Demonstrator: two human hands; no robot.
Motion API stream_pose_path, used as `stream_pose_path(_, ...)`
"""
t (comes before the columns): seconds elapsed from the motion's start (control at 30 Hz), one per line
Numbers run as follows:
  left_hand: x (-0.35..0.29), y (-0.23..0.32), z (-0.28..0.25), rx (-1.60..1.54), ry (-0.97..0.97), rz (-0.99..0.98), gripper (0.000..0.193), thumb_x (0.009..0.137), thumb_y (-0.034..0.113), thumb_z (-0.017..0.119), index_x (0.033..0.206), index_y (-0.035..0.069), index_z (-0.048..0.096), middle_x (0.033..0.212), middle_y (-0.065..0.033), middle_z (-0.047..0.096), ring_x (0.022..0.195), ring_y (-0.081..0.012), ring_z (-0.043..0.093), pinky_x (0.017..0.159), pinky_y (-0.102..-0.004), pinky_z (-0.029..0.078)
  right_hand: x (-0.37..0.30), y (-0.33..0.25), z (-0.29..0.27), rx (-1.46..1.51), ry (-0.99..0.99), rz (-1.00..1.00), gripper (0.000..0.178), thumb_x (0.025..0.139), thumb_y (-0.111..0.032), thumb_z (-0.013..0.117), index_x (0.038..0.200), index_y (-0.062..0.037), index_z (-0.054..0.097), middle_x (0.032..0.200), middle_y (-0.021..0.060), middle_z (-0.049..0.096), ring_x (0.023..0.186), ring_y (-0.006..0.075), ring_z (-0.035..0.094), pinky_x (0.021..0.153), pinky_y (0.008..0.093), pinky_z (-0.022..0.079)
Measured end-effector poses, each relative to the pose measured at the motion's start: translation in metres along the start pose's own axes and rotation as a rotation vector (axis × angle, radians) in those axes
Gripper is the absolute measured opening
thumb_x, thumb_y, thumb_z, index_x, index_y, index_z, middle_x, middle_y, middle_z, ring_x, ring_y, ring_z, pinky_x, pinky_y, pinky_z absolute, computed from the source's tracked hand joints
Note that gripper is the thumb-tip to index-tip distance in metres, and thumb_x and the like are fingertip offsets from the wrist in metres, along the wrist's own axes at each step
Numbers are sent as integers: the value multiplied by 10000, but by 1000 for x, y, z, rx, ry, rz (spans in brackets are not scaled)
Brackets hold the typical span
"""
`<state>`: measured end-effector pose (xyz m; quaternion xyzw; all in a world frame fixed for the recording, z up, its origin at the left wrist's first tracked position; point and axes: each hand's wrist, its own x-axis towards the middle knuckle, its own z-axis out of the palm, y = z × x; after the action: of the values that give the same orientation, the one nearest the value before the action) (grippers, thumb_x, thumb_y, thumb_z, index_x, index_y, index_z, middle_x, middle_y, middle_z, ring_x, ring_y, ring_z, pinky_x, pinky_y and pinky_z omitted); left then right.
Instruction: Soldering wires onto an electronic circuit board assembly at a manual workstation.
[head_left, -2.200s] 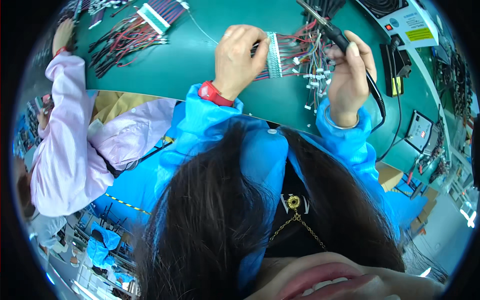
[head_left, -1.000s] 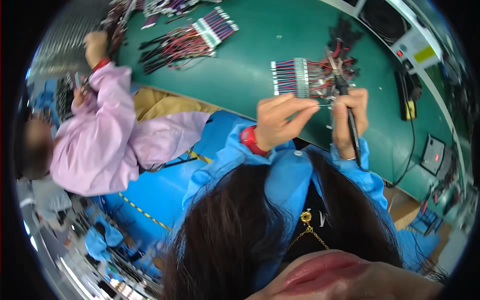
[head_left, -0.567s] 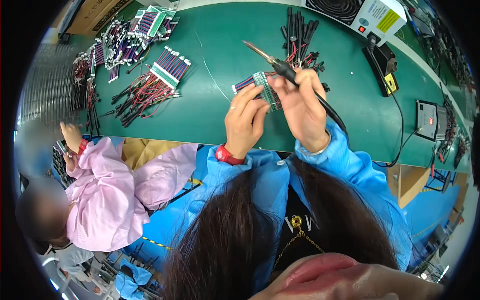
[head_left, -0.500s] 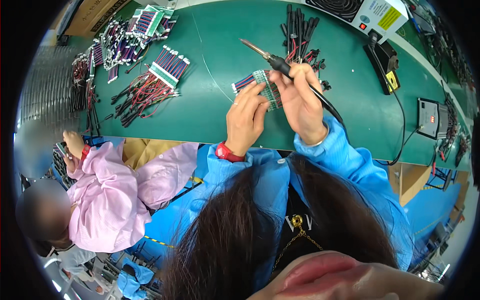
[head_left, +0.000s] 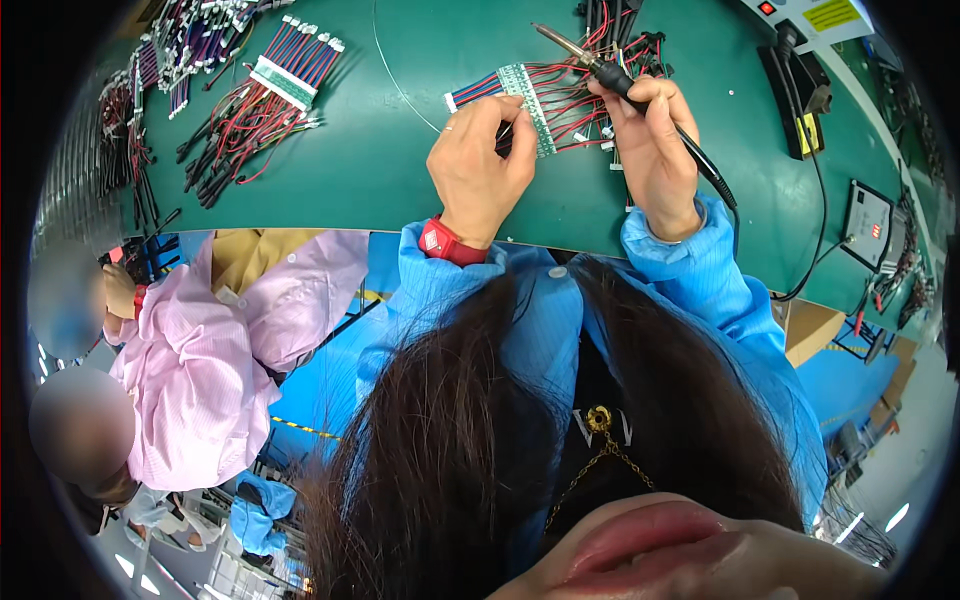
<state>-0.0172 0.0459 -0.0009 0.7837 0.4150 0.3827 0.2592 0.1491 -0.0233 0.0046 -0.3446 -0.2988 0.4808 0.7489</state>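
In my right hand (head_left: 655, 150) is a soldering iron (head_left: 618, 80), gripped by its black handle, its metal tip pointing up and to the left. My left hand (head_left: 482, 170) has its fingers curled and pinches the lower left edge of a green strip of circuit boards (head_left: 538, 120). Short blue and red leads with white plugs leave the strip's left side. Red and black wires (head_left: 575, 95) run from its right side towards my right hand. Solder wire (head_left: 393, 80) lies as a thin curved strand on the green table left of the strip. My left fingertips are partly hidden.
A finished-looking bundle of wired boards (head_left: 285, 85) lies to the left, with more cable bundles (head_left: 200, 40) behind it. On the right are a black iron stand (head_left: 800, 95), a small control box (head_left: 868, 228) and a white fan unit (head_left: 825, 15). A person in pink (head_left: 200, 380) sits at left.
The view has shifted, so the table's things sit higher. My right hand has moved rightward from the boards with the soldering iron, and the red wires now show spread out.
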Motion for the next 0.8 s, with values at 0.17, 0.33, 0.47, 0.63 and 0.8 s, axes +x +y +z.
stream_pose_path(0.17, -1, 2, 5, 13, 25, -56, 79, 801, 56, 688, 809, 43, 610, 926, -96, 720, 785, -250, 687, 687, -334, 540, -4, -6, 7, -23, 48, 15, 271, 1002, -183, 511, 1163, 33, 544, 1144, 142, 607, 1064, 210, 582, 980, 318, 415)
stream_pose_path(0.33, 5, -3, 5, 28, 127, 14, 88, 802, 55, 684, 814, 35, 600, 975, -114, 712, 763, -247, 689, 682, -330, 545, -3, -8, 9, -234, 94, 68, 311, 965, -193, 582, 1179, 31, 573, 1102, 117, 636, 1004, 164, 600, 925, 284, 445)
stream_pose_path(0.47, 4, -5, 9, 39, 63, -3, 80, 809, 50, 672, 818, 32, 595, 957, -112, 714, 774, -249, 692, 671, -325, 547, -2, -18, 11, -294, 120, 122, 290, 935, -165, 624, 1145, 34, 610, 1063, 100, 659, 960, 143, 614, 873, 259, 464)
stream_pose_path(0.63, 8, -6, 5, 62, 92, -28, 81, 817, 41, 655, 801, 34, 575, 915, -105, 719, 760, -242, 692, 663, -321, 548, 3, -31, 19, -524, 111, 68, 215, 892, -122, 662, 1055, 14, 696, 852, 23, 656, 770, 71, 575, 689, 207, 450)
stream_pose_path(0.8, 7, -5, 6, 28, 101, -41, 89, 822, 33, 644, 803, 32, 557, 906, -111, 719, 736, -238, 688, 654, -316, 544, 6, -30, 7, -638, 65, 48, 196, 880, -110, 664, 1019, 21, 705, 802, 15, 636, 733, 67, 553, 646, 195, 414)
